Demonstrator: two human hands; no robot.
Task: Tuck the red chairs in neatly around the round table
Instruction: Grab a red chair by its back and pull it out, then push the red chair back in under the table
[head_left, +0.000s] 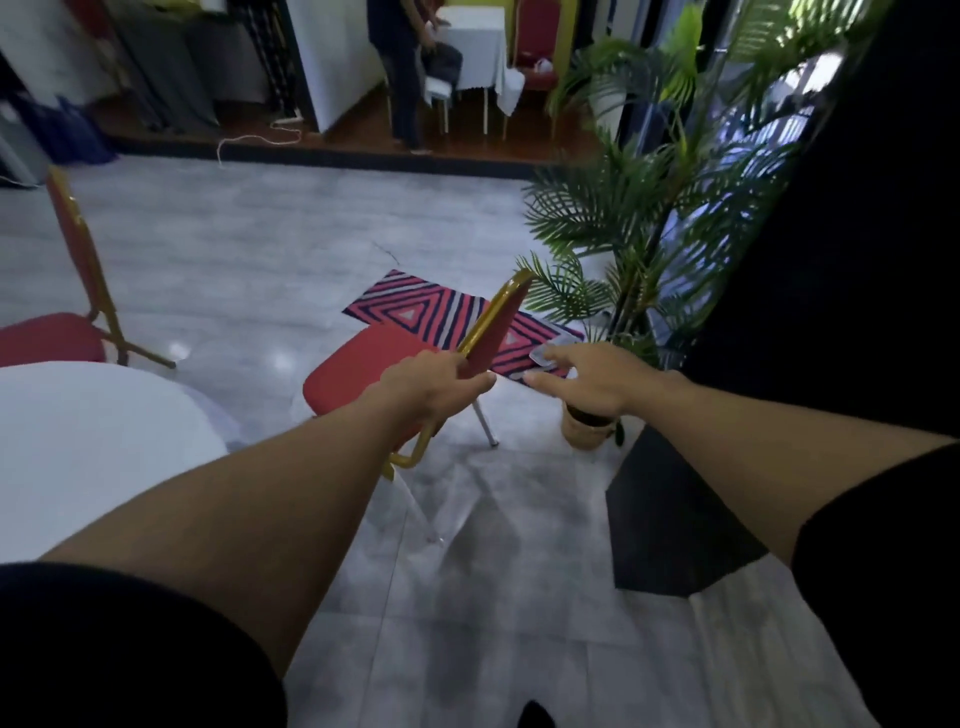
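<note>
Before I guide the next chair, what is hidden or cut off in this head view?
- Round table: only part shows, cut by the left edge and hidden by the left arm.
- Second red chair: seat cut by the left edge.
- Held chair: backrest foreshortened, lower part behind the left hand.
- Right hand: open, grasping nothing.

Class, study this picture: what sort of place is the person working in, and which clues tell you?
Probably a banquet or event hall: red padded chairs with gold metal frames, a round table under a white cloth, and another white-clothed table at the back.
</note>
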